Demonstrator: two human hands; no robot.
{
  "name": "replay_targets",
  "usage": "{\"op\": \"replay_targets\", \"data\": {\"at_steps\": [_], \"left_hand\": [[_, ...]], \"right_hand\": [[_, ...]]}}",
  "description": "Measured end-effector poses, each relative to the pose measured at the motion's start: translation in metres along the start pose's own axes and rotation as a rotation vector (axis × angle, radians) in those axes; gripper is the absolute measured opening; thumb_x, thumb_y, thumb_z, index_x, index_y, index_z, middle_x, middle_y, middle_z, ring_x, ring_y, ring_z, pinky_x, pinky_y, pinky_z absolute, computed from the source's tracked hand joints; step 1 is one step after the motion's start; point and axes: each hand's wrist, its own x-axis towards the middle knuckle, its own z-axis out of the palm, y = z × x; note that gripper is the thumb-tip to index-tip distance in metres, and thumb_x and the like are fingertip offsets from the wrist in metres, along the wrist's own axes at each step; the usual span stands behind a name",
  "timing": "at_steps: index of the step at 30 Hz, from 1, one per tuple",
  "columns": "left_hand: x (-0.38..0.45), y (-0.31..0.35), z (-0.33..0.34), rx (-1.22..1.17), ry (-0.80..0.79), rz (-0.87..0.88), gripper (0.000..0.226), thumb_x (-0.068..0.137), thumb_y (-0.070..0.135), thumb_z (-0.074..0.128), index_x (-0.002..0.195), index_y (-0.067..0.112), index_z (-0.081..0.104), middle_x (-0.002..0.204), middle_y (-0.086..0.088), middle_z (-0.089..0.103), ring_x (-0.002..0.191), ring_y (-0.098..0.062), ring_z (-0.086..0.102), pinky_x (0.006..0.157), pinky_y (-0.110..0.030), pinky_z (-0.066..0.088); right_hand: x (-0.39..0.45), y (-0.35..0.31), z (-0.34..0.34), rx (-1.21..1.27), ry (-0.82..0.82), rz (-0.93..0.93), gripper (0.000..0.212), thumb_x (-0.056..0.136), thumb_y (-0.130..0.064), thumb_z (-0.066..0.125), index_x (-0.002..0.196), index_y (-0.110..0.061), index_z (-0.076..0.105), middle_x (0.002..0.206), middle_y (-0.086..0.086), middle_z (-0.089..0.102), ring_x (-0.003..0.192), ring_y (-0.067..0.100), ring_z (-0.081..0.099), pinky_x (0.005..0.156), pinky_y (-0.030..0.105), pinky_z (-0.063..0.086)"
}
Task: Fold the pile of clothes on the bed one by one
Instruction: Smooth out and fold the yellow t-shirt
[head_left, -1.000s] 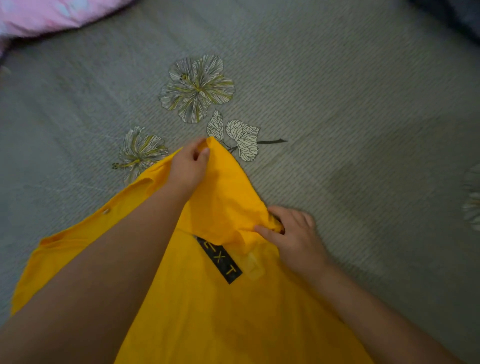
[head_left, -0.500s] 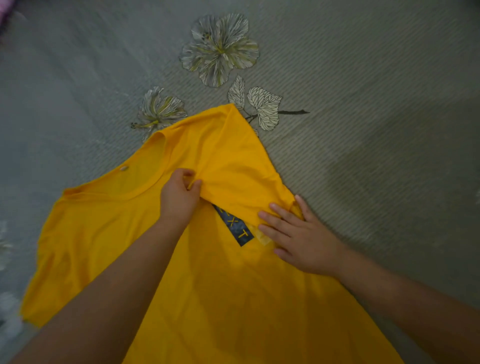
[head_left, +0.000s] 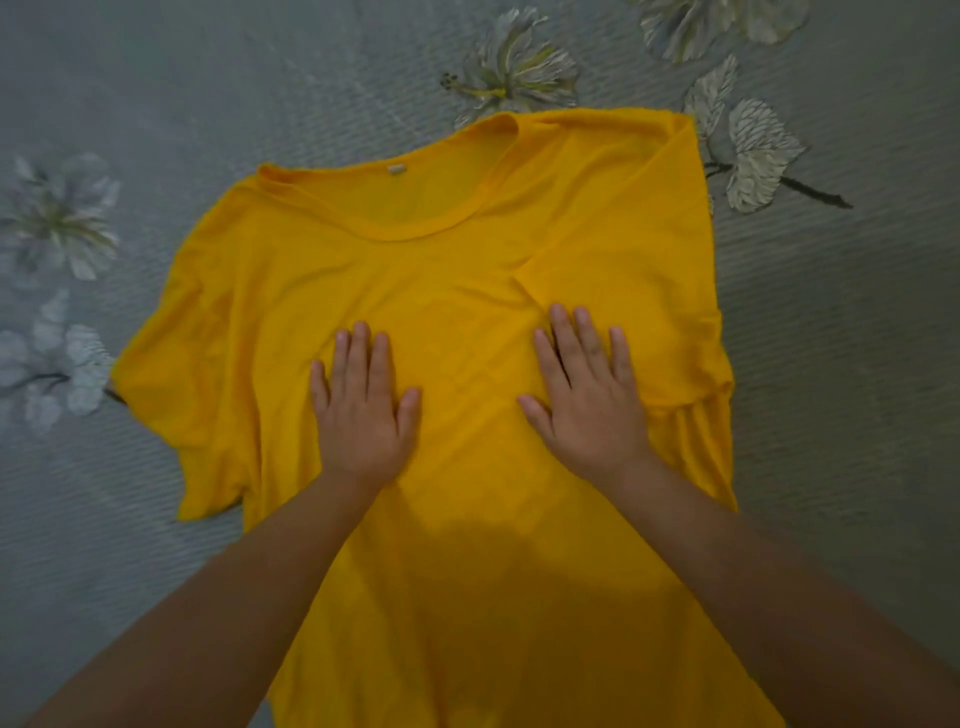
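On the grey flowered bed (head_left: 156, 130), the yellow T-shirt (head_left: 467, 260) lies spread, its right sleeve folded inward, both flat-fingered hands, left hand (head_left: 363, 410) and right hand (head_left: 584, 402), pressing it (probably smoothing wrinkles before folding).

Your left hand (head_left: 363, 415) and right hand (head_left: 587, 400) lie palm-down, fingers straight and slightly spread, side by side; both forearms extend from the near edge.
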Motion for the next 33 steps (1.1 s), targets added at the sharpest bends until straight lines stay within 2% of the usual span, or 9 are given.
{"op": "replay_targets", "data": {"at_steps": [4,9,13,17,20,23,27,31,33], "left_hand": [[0.003,-0.005,0.002,0.001,0.002,0.051,0.067,0.082,0.039,0.032,0.129,-0.007,0.045,0.136,-0.029,0.04,0.127,-0.046,0.035,0.101,-0.06,0.019],[0.004,-0.008,0.003,0.008,0.029,0.071,0.067,0.08,0.039,0.032,0.128,-0.005,0.047,0.135,-0.028,0.042,0.125,-0.046,0.038,0.1,-0.062,0.022],[0.003,-0.009,0.006,-0.009,0.028,0.085,0.068,0.083,0.043,0.029,0.135,0.0,0.04,0.142,-0.022,0.036,0.132,-0.039,0.031,0.106,-0.057,0.015],[0.003,-0.017,0.009,-0.072,0.041,0.058,0.069,0.084,0.046,0.026,0.144,0.011,0.021,0.153,-0.009,0.013,0.142,-0.024,0.007,0.111,-0.04,-0.009],[-0.006,-0.019,-0.008,-0.212,0.094,0.229,0.057,0.085,0.032,0.038,0.133,0.0,0.042,0.142,-0.019,0.036,0.133,-0.036,0.033,0.11,-0.05,0.017],[-0.024,-0.033,-0.022,-0.221,0.312,0.358,0.045,0.08,0.018,0.041,0.112,-0.007,0.06,0.12,-0.026,0.057,0.109,-0.047,0.054,0.082,-0.067,0.038],[-0.052,-0.087,-0.026,-0.315,0.514,-0.05,0.043,0.082,0.013,0.05,0.116,-0.013,0.053,0.122,-0.034,0.05,0.116,-0.052,0.046,0.093,-0.062,0.035],[-0.071,-0.137,-0.022,-0.494,0.34,-0.639,0.06,0.087,0.023,0.058,0.134,-0.006,0.034,0.134,-0.029,0.037,0.124,-0.041,0.034,0.1,-0.046,0.024],[-0.073,-0.146,-0.022,-0.551,0.261,-0.719,0.059,0.087,0.033,0.056,0.13,-0.004,0.039,0.125,-0.028,0.045,0.117,-0.039,0.04,0.093,-0.044,0.03]], "right_hand": [[0.002,-0.005,0.007,-0.028,-0.018,0.021,0.061,0.085,-0.044,0.033,0.127,-0.004,0.052,0.134,0.018,0.049,0.123,0.037,0.046,0.104,0.051,0.031],[0.005,-0.01,0.002,-0.058,-0.078,0.024,0.063,0.082,-0.043,0.035,0.124,-0.001,0.054,0.131,0.023,0.05,0.119,0.043,0.048,0.091,0.065,0.034],[0.005,-0.012,0.003,-0.042,-0.059,0.032,0.064,0.08,-0.042,0.035,0.124,0.001,0.053,0.131,0.026,0.049,0.119,0.046,0.046,0.092,0.066,0.029],[0.005,-0.016,0.001,-0.051,-0.068,0.046,0.064,0.08,-0.039,0.034,0.123,0.004,0.053,0.13,0.029,0.048,0.118,0.049,0.045,0.091,0.068,0.029],[0.003,-0.02,0.0,-0.072,-0.06,0.045,0.065,0.082,-0.039,0.03,0.126,0.004,0.05,0.135,0.029,0.042,0.123,0.049,0.04,0.096,0.067,0.025],[0.002,-0.023,-0.001,-0.13,-0.108,0.069,0.075,0.082,-0.047,0.013,0.139,-0.003,0.034,0.148,0.02,0.024,0.137,0.038,0.021,0.108,0.06,0.005],[0.003,-0.035,-0.007,-0.335,-0.19,0.084,0.083,0.077,-0.047,-0.005,0.144,-0.004,0.019,0.153,0.017,0.01,0.143,0.027,0.005,0.107,0.048,-0.016],[0.02,-0.081,-0.023,-0.497,-0.281,0.092,0.051,0.092,-0.019,0.027,0.139,-0.001,0.028,0.153,0.014,0.016,0.142,0.029,0.003,0.11,0.057,-0.005],[0.038,-0.113,-0.029,-0.466,-0.284,-0.013,0.045,0.093,-0.017,0.031,0.137,-0.004,0.033,0.151,0.012,0.022,0.142,0.028,0.008,0.112,0.052,0.003]]}}
